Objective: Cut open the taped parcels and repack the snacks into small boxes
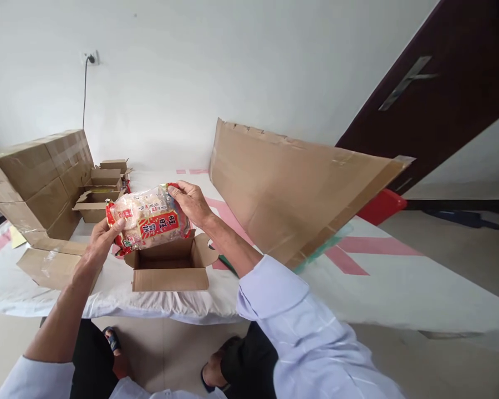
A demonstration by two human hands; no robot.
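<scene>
A shiny red and clear bag of rice crackers [149, 219] is held up by its two ends between my hands. My left hand [106, 235] grips the lower left end, thumb on top. At the upper right end, my right hand [189, 199] is closed on the bag's edge. Right below and behind the bag stands an open cardboard box [170, 280], its flaps spread; what I see of its inside is bare cardboard. The bag covers part of the box's far left side.
Stacked cardboard boxes [37, 177] stand at the left, with a closed box [52, 263] before them. Several open boxes [95, 205] line up behind. A large cardboard sheet [283, 188] leans across the right of the white-covered table [399, 282]. A red object [382, 205] shows behind it.
</scene>
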